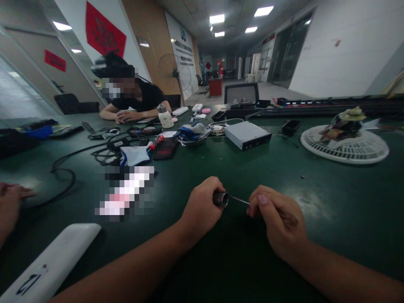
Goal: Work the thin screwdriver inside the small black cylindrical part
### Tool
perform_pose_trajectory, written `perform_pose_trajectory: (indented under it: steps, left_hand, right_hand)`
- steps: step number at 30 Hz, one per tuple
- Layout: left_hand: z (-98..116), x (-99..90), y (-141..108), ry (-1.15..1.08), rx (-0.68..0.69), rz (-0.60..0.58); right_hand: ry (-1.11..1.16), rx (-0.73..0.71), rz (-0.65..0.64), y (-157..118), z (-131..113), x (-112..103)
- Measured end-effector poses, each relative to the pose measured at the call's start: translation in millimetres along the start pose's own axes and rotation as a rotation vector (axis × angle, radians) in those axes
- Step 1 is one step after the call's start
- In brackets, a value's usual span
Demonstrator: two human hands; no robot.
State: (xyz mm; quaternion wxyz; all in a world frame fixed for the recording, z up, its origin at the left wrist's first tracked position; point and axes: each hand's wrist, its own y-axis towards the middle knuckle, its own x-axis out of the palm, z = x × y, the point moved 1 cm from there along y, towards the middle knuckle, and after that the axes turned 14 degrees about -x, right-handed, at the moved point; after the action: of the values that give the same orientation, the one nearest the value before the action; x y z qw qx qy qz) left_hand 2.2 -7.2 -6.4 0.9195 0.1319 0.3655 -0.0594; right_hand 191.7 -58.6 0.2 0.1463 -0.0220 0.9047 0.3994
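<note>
Head view: left fingers (208,186) clamped on sleeve (220,199), right fingers (260,201) on rod (239,199) pointing left

The person's own body shows only as two bare forearms and two bare hands, with no sleeve, cuff, glove, watch or band on either. The left forearm (126,269) enters from the near edge and tapers to a rounded wrist, then to the compact, smooth-skinned left hand (202,206). The right forearm (347,277) comes in from the near right corner and looks just as slim and smooth, ending in the broad-backed right hand (274,223). The right thumbnail (261,199) is short, wide and neatly trimmed, with no polish. The skin of both forearms looks smooth, with no visible markings.
</note>
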Motion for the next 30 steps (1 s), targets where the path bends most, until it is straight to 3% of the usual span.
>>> perform_pose_trajectory:
  steps: [3,7,10,15,17,23,30]
  left_hand:
    - [0.0,-0.9,0.2,0.003,-0.034,0.027]
    - [-0.3,-0.3,1.2,-0.001,-0.030,0.026]
    - [0.3,0.2,2.4,0.015,-0.011,0.010]
    - [1.7,-0.1,3.8,0.060,0.006,-0.009]
    - [1.3,0.2,4.1,0.068,0.004,-0.001]
    - [-1.9,2.2,4.5,0.055,-0.018,0.027]
    - [-1.4,0.7,4.0,0.065,-0.019,0.016]
  right_hand:
    - [-0.082,0.036,0.168,2.1,3.1,-2.1]
    - [-0.141,0.287,0.292,6.5,20.3,-2.8]
    - [-0.042,0.374,0.230,8.5,31.6,-2.6]
    - [0.012,0.309,0.030,8.2,29.8,-0.8]
    - [-0.081,0.287,0.015,7.6,26.8,-0.3]
    - [-0.657,0.160,-0.066,1.1,34.7,-0.7]
    - [-0.788,0.198,-0.244,-6.8,48.5,-0.8]
